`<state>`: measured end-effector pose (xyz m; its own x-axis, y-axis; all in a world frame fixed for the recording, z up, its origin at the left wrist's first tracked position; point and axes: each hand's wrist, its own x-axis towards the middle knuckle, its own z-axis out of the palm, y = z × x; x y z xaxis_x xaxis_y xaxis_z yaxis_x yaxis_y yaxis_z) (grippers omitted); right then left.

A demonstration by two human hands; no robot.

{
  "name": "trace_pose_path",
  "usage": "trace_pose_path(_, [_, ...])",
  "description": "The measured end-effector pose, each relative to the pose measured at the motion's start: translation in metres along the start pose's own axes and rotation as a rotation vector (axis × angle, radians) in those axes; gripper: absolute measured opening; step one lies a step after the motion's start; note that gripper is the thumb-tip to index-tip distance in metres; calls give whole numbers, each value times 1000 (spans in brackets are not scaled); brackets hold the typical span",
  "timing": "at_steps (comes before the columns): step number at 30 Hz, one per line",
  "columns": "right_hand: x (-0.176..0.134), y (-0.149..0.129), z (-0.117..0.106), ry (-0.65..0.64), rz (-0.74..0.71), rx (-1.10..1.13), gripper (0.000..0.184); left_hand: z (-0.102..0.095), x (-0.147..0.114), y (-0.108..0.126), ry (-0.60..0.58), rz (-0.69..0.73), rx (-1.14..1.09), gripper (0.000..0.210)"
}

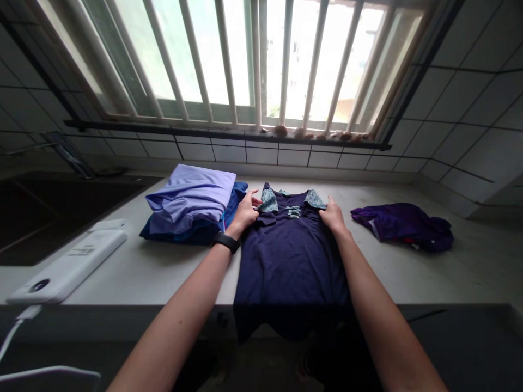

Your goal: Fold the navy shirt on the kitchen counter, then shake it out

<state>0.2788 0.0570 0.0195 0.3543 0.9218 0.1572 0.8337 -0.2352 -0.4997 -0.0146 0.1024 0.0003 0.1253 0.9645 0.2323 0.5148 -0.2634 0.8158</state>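
A dark navy garment (pixel 292 256) with patterned light-blue sleeves and small bows at the neck lies spread on the counter, its lower end hanging over the front edge. My left hand (pixel 246 211) pinches it at the left sleeve, thumb and fingers closed on the cloth. At the opposite sleeve, my right hand (pixel 333 213) grips the fabric, its fingers partly hidden. A black band is on my left wrist. Left of the garment sits a stack of folded clothes, with a lavender cloth (pixel 196 190) on top of blue ones (pixel 180 235).
A crumpled purple garment (pixel 402 224) lies to the right on the white counter (pixel 183 277). At the left are a white power bank (pixel 73 261) with a cable (pixel 18 321) and a dark sink (pixel 61 212). Behind stands a barred window (pixel 253 65) with small objects along its sill.
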Motion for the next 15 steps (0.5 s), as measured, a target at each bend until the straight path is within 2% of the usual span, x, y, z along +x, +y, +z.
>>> trace_pose_path(3, [-1,-2,-3,-10,-50,33,65,2,3,1,12,-177,-99,94])
trace_pose_path(5, [-3,-7,-7,-35,-90,81,55,3,3,3,-3,-233,-145,86])
trace_pose_path(9, [-7,-14,-13,-146,-120,347,48,5,1,3,-73,-84,-222,54])
trace_pose_path(13, [-7,-11,-19,-305,-40,720,28,3,-4,3,-15,31,-185,61])
trace_pose_path(15, [-6,-9,-21,-353,-9,879,27,-1,-7,5,3,64,-181,67])
